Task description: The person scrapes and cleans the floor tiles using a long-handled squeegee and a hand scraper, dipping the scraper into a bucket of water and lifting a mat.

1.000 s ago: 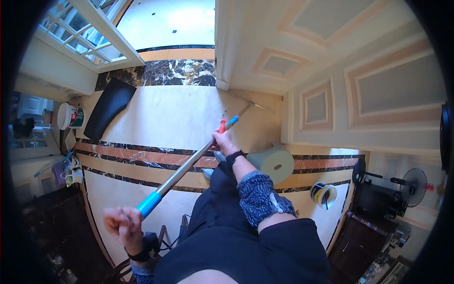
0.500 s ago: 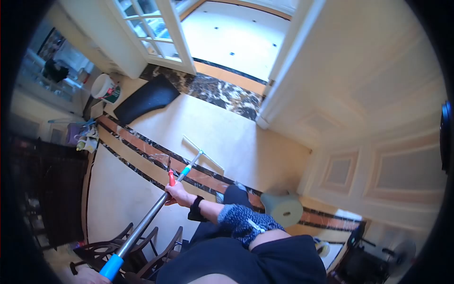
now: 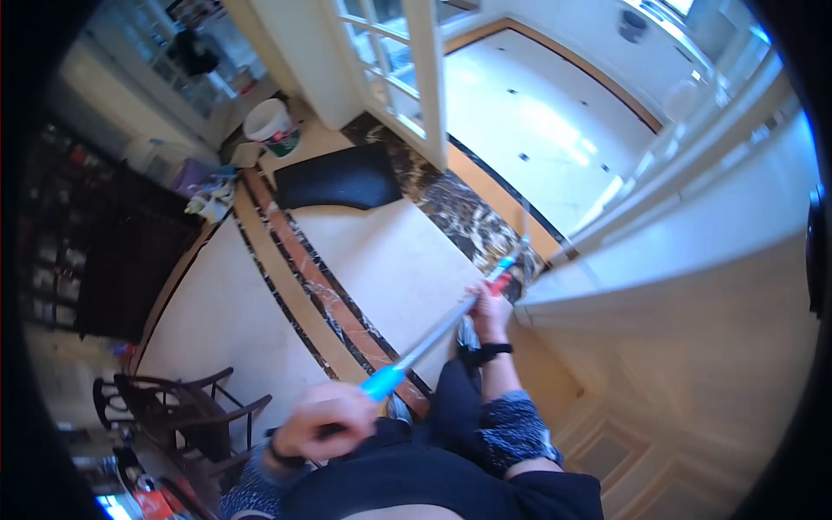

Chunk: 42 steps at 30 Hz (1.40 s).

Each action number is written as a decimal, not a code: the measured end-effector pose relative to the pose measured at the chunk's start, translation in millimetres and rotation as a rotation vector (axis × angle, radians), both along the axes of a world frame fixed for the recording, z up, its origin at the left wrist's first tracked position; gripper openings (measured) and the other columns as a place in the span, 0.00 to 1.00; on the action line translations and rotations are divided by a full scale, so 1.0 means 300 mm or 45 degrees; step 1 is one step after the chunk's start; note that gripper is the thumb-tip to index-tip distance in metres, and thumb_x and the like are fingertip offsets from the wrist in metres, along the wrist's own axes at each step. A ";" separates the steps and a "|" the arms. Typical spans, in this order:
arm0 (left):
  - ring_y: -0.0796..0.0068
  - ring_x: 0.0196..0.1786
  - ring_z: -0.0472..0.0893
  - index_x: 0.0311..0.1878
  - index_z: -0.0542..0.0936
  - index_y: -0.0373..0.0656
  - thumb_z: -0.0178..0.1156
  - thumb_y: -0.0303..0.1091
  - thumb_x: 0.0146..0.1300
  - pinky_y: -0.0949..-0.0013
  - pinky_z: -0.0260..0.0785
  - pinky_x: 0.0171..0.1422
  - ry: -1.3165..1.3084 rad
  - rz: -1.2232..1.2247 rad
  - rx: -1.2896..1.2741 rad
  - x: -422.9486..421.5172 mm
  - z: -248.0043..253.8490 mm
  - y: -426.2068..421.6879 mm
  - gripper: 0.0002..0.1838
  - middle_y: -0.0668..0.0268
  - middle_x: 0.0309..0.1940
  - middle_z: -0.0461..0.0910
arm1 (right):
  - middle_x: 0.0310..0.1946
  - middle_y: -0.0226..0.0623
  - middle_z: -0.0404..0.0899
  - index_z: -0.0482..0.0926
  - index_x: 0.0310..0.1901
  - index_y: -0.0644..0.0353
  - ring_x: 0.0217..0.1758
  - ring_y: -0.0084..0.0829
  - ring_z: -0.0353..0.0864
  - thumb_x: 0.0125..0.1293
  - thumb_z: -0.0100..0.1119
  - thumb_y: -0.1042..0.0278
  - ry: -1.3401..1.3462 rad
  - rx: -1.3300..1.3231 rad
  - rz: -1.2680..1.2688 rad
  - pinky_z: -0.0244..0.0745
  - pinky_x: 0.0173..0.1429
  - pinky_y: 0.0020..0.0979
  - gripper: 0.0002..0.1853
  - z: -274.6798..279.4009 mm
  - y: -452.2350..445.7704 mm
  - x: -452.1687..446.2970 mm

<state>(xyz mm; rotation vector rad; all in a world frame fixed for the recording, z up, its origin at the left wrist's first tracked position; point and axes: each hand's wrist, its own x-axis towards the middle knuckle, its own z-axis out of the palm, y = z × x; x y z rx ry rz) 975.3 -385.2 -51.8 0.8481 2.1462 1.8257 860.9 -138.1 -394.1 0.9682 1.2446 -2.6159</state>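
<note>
A metal pole with blue sections runs diagonally from the lower left to the upper right. My left hand is closed at its blue lower end. Farther up, my right hand grips the shaft, beside a red piece. Past a second blue section, the far end of the pole reaches the doorway's marble threshold; the head there is blurred and seen almost edge-on. Both wrists carry dark bands.
A black curved panel lies on the floor, near a white bucket. A glass-paned door stands left of the doorway. A dark wooden chair is at the lower left, and a panelled door at the right.
The view has turned right toward the doorway. The pole has swung from the striped floor to the threshold, and my left hand has come back fully into view. Both hands remain on the pole.
</note>
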 end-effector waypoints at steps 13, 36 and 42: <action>0.77 0.10 0.70 0.24 0.70 0.39 0.55 0.27 0.55 0.76 0.65 0.18 -0.135 1.078 -0.109 0.054 0.366 -0.045 0.06 0.69 0.07 0.67 | 0.20 0.35 0.73 0.64 0.41 0.54 0.18 0.31 0.78 0.60 0.53 0.70 -0.331 -0.407 1.195 0.80 0.18 0.35 0.10 0.265 -0.477 -0.136; 0.79 0.21 0.76 0.32 0.79 0.41 0.62 0.24 0.55 0.78 0.67 0.28 -0.584 0.886 -0.001 -0.496 0.054 -0.118 0.02 0.67 0.23 0.79 | 0.24 0.27 0.68 0.67 0.40 0.51 0.22 0.24 0.73 0.61 0.51 0.67 -0.222 0.192 0.974 0.75 0.21 0.30 0.07 0.074 -0.203 -0.729; 0.74 0.09 0.66 0.19 0.68 0.36 0.53 0.27 0.62 0.74 0.62 0.16 -0.037 1.173 0.425 -0.530 0.362 -0.064 0.14 0.67 0.06 0.66 | 0.24 0.27 0.68 0.67 0.41 0.53 0.19 0.24 0.74 0.60 0.58 0.63 -0.290 -0.112 1.377 0.77 0.17 0.31 0.12 0.328 -0.440 -0.686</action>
